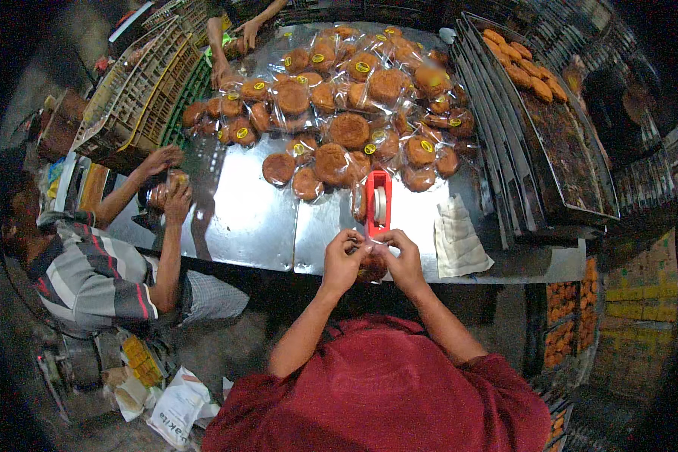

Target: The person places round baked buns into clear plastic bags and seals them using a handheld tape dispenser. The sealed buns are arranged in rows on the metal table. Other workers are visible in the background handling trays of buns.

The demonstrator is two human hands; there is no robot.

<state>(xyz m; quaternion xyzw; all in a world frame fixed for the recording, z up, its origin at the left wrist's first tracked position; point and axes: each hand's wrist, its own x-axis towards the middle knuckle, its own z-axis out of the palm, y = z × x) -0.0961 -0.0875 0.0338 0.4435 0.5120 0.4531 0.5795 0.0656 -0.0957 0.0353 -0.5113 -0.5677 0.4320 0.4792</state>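
Between my two hands, at the table's front edge, hangs a clear plastic bag with a browned bun [373, 268] in it. My left hand [342, 261] pinches the gathered neck of the bag from the left, and my right hand [401, 259] pinches it from the right. Just beyond my fingers stands a red tape dispenser [379, 203] with a white roll. Left of the dispenser lies a bagged bun [359, 204]. A large heap of bagged round buns [348, 131], several with yellow stickers, covers the metal table behind it.
A folded cloth [461, 237] lies to my right. Beyond it lean stacked metal trays [565, 152], the top one bearing oblong buns [520, 68]. At left, a co-worker [99, 271] handles a bagged item beside plastic crates [141, 96]. Another person's hands [234, 48] reach in at the far left.
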